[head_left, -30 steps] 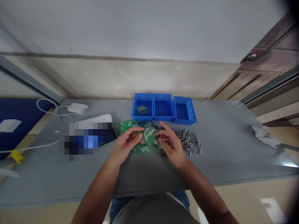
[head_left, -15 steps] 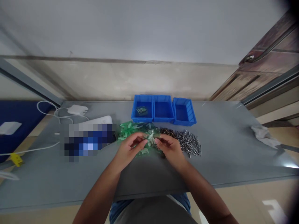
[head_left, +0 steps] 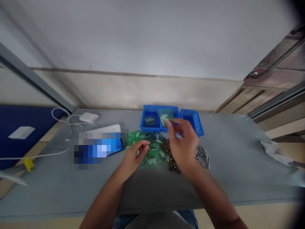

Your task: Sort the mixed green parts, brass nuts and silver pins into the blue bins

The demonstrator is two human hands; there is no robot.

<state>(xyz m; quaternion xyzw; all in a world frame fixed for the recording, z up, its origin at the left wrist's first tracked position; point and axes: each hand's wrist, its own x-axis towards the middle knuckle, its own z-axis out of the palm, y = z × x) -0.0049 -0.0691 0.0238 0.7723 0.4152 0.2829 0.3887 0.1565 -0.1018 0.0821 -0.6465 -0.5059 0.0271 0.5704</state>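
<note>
Right hand (head_left: 183,143) raised, thumb and fingertips pinching a small green plastic bag (head_left: 165,117) above the middle blue bin (head_left: 170,110). Left hand (head_left: 134,157) low, fingers loosely curled at the edge of a heap of green plastic bags (head_left: 152,149); contact unclear. Just beside that heap, a pile of dark brass-coloured fasteners (head_left: 168,156), then steel pins (head_left: 202,156) past the right wrist. Another small bag (head_left: 149,120) inside the left blue bin (head_left: 150,118), a right blue bin (head_left: 192,122) alongside, all on a grey table (head_left: 238,165).
</note>
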